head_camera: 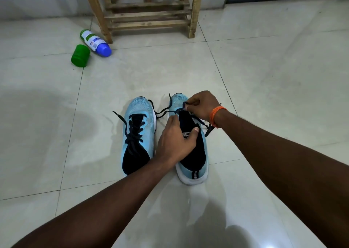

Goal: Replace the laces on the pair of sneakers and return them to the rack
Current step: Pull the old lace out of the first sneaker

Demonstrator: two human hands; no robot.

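Observation:
Two light-blue sneakers with dark tongues stand side by side on the tiled floor, toes pointing away from me. The left sneaker (138, 134) is laced with a dark lace, its ends loose. The right sneaker (194, 153) has a dark lace (164, 111) threaded only near the toe. My left hand (175, 140) grips that shoe's tongue and side, thumb on the tongue label. My right hand (203, 105), with an orange band at the wrist, pinches the lace above the front eyelets. The wooden rack (147, 15) stands at the back against the wall.
A white bottle with a blue end (95, 42) lies on its side by the rack's left leg. A green cap (80, 55) lies beside it. Pale tiles stretch all around, with a wall base at the top.

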